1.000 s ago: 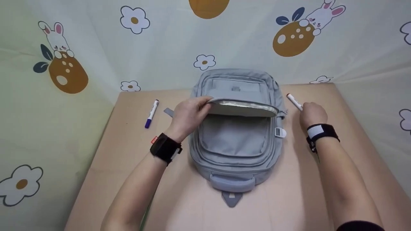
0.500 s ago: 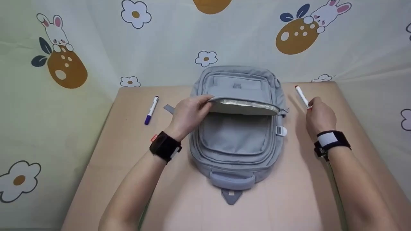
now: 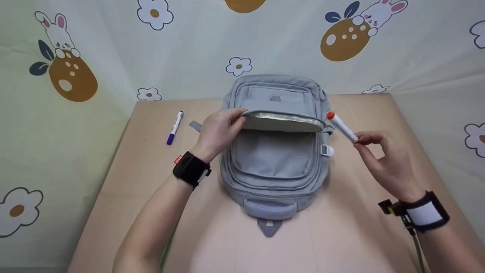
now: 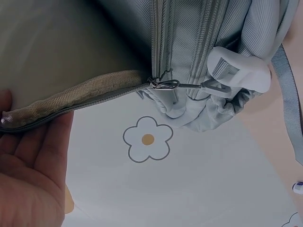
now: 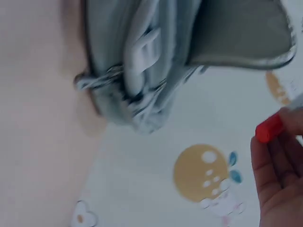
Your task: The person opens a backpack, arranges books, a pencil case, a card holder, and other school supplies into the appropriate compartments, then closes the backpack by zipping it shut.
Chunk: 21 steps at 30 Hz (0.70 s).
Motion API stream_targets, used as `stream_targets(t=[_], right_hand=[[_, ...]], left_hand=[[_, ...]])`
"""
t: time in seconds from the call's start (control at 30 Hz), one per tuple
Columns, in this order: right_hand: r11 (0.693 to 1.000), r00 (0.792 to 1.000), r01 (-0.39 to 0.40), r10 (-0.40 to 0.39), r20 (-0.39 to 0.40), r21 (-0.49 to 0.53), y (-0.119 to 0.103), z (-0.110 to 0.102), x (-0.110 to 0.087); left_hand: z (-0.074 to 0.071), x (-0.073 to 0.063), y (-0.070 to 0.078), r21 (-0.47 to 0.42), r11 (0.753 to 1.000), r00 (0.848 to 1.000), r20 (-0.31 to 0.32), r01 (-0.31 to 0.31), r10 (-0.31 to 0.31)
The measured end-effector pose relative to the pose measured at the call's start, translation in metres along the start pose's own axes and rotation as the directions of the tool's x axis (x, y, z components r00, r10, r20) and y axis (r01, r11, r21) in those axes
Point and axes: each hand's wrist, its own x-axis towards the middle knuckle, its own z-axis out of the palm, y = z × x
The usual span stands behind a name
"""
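Observation:
A grey backpack [image 3: 273,155] lies on the table with its front pocket unzipped. My left hand [image 3: 219,131] pinches the edge of the pocket's flap [image 3: 288,123] and keeps it lifted; in the left wrist view the fingers [image 4: 52,146] lie under the zipped edge, beside the zipper pull [image 4: 165,85]. To the right of the backpack, my right hand [image 3: 390,163] pinches a white marker [image 3: 344,128] by one end between thumb and fingertips. The marker is raised, its red-orange tip end pointing toward the backpack. In the right wrist view its red end [image 5: 270,127] shows at the fingers.
A second marker [image 3: 175,127], white with a purple cap, lies on the table [image 3: 144,178] left of the backpack. A strap end [image 3: 195,126] sticks out near it. A cloth [image 3: 189,64] printed with rabbits and flowers hangs behind and along the sides.
My right hand has lifted the red-ended marker off the table and drawn it back toward me, turning so the thumb side shows. The left hand still holds the flap up.

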Motion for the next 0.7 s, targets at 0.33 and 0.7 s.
stream_targets(t=[0.33,0.7], right_hand=[[0.903,0.91,0.397,-0.365,0.196,-0.163,-0.028,0.041,-0.006],[0.895,0.934,0.334,-0.271,0.235,-0.295,-0.035,0.069,0.001]], left_hand=[[0.0,0.0,0.002,0.005,1.0,1.0,0.001,-0.004,0.004],[-0.001,-0.001,0.003,0.017,1.0,1.0,0.002,-0.017,0.017]])
